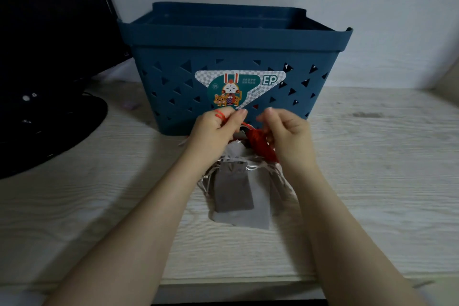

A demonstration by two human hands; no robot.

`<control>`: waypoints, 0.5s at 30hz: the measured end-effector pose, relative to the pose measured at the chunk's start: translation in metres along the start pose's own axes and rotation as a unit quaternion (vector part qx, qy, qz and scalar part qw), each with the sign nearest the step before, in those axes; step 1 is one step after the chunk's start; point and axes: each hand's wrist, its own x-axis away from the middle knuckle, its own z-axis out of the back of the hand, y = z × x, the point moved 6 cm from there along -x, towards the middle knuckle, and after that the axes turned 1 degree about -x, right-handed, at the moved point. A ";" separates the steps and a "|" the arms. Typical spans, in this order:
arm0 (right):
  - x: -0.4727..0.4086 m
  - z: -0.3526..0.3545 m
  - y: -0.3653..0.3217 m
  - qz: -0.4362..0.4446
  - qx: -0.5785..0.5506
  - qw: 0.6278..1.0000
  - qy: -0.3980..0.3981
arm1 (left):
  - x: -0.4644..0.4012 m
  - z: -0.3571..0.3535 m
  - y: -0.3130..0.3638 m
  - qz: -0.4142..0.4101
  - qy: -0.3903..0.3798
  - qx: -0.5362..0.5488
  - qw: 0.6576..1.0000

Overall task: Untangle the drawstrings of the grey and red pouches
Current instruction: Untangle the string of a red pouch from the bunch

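- My left hand [214,126] pinches a red drawstring [220,115], looped over its fingers.
- My right hand [285,131] curls around the red pouch [260,143], at 3 o'clock of the left.
- Grey pouches [234,191] lie on the bench [372,181] at 6 o'clock of both hands, pale drawstrings [275,171] tangled.
- Blue basket [231,62] stands at 12 o'clock.
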 end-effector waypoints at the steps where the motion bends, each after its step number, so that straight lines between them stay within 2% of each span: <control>1: 0.002 -0.005 -0.004 0.050 0.055 0.997 -0.015 | 0.000 -0.001 0.001 0.006 0.001 0.033 0.999; 3: 0.005 -0.014 -0.010 0.132 0.119 0.983 -0.046 | 0.000 -0.001 0.003 0.006 0.017 0.064 0.998; 5: 0.006 -0.018 -0.010 0.135 0.115 0.982 -0.067 | -0.001 0.001 0.000 0.020 0.039 0.077 0.996; 9: 0.007 -0.022 -0.006 0.096 0.098 0.985 -0.109 | -0.001 0.002 -0.007 0.069 0.056 0.130 0.987; 11: 0.009 -0.023 -0.007 0.050 0.042 0.991 -0.115 | 0.000 0.000 -0.004 0.072 0.051 0.149 0.985; 15: 0.008 -0.018 0.000 -0.068 -0.107 0.989 -0.079 | 0.001 -0.008 0.005 0.050 -0.013 0.134 0.990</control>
